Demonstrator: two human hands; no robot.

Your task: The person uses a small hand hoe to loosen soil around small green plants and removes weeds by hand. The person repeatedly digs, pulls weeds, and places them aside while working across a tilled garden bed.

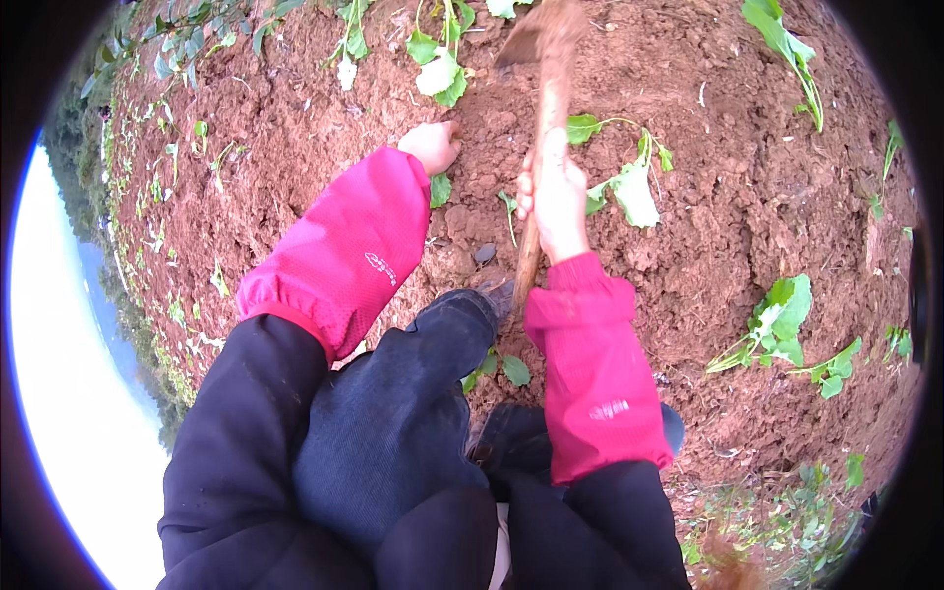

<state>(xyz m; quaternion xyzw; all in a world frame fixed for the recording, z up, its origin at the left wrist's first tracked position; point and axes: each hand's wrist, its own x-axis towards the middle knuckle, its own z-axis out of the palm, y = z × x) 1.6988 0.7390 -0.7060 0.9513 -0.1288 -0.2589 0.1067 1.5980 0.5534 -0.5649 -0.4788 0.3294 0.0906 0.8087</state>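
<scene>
My right hand (558,195) is wrapped around the wooden handle (553,96) of a hoe. The hoe's dark metal blade (520,40) is raised at the top of the view and slightly blurred. Low over the reddish soil (487,169), my left hand (434,147) has its fingers curled downward. A green leaf (440,190) shows just below that wrist; whether the fingers hold its stem is hidden. Right beside my right hand lies a wilted leafy seedling (634,188), and a small leaf (509,210) rests between the two hands.
Wilted leafy seedlings lie at the top (440,70), upper right (789,51) and right (782,324). My shoe (501,295) stands on the soil by the lower end of the handle. Weeds (796,509) grow at lower right, and a leafy branch (184,44) hangs at upper left.
</scene>
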